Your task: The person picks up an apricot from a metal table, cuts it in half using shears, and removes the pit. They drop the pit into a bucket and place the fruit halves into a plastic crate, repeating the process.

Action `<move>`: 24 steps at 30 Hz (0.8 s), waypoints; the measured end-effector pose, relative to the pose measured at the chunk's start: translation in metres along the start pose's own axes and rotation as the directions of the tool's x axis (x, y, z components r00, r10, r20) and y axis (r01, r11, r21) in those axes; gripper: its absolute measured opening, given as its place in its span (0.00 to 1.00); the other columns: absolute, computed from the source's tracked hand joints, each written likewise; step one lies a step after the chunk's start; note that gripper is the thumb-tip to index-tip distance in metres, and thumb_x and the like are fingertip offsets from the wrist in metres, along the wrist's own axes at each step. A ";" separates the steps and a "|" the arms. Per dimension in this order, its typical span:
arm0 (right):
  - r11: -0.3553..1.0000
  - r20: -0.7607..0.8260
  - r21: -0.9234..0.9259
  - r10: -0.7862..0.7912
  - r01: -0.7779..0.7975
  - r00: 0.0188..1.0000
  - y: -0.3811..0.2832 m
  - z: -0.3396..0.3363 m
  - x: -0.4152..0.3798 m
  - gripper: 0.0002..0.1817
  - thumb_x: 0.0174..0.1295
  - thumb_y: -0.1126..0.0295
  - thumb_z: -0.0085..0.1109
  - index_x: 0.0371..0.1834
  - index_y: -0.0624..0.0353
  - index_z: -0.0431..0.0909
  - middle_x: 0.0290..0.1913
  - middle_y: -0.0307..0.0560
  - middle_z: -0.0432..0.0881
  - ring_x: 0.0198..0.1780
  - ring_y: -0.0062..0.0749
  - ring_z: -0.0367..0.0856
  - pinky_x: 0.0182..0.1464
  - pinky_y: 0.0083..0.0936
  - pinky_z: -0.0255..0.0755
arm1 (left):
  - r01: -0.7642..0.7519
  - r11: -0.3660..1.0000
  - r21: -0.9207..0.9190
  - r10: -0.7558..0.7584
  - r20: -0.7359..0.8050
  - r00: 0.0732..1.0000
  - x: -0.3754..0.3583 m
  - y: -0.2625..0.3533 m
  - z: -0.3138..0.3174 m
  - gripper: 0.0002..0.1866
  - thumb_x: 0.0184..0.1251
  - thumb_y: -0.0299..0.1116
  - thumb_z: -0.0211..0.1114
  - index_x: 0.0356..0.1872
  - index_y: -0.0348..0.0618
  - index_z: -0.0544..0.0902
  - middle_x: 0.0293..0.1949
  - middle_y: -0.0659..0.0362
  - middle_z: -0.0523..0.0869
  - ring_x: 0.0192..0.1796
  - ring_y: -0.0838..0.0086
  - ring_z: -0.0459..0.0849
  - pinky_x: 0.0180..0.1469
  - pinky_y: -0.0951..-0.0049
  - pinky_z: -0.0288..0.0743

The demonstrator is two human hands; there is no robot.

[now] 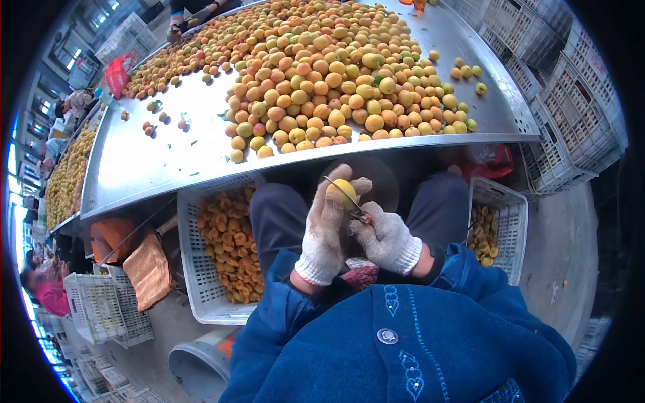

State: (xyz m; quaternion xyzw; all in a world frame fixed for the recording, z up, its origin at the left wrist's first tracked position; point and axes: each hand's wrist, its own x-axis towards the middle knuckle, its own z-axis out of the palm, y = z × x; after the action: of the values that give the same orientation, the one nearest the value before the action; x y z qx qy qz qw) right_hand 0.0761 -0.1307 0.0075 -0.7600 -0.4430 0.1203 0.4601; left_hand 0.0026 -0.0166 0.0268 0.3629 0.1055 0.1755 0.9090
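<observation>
2 knit-gloved hands [356, 232] hold a round apricot [342, 193] and thin blade [346, 199].

I count two gloved hands, the left hand [327, 225] and the right hand [385, 240], one fruit [343, 193] held, one knife [349, 203], and two white crates with fruit halves, lower left [191, 269] and right [514, 228].

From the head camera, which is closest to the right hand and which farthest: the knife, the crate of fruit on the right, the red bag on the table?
1. Knife: held in the right hand.
2. Crate: lower right, beside the knee.
3. Red bag: far upper left, at the table's edge.
</observation>
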 end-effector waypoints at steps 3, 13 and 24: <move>1.000 0.025 0.020 0.020 -0.020 0.999 0.003 0.003 -0.001 0.17 0.67 0.58 0.56 0.47 0.61 0.72 0.23 0.56 0.81 0.27 0.55 0.82 0.28 0.42 0.75 | -0.117 0.984 0.136 0.121 -0.015 0.993 0.003 0.000 0.003 0.33 0.76 0.58 0.46 0.67 0.40 0.64 0.50 0.49 0.83 0.54 0.66 0.82 0.58 0.66 0.76; 1.000 -0.058 0.004 -0.005 0.005 0.998 0.004 0.000 -0.002 0.17 0.67 0.58 0.57 0.47 0.62 0.71 0.24 0.57 0.81 0.27 0.56 0.82 0.28 0.44 0.75 | -0.017 0.999 -0.051 0.010 -0.122 0.992 0.010 -0.016 0.003 0.32 0.77 0.56 0.47 0.67 0.40 0.66 0.56 0.49 0.81 0.58 0.65 0.79 0.60 0.66 0.73; 0.998 -0.067 -0.060 -0.037 0.033 0.997 0.024 0.010 -0.001 0.18 0.65 0.56 0.59 0.43 0.61 0.71 0.24 0.56 0.81 0.27 0.54 0.82 0.28 0.41 0.75 | 0.056 0.997 -0.062 -0.059 -0.053 0.997 0.013 -0.022 0.002 0.33 0.75 0.58 0.47 0.61 0.35 0.71 0.52 0.49 0.83 0.44 0.72 0.83 0.51 0.73 0.77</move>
State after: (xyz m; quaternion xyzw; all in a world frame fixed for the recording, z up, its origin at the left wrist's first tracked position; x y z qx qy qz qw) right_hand 0.0829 -0.1300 -0.0180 -0.7688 -0.4439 0.0732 0.4544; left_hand 0.0203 -0.0283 0.0122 0.3273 0.1355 0.1624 0.9210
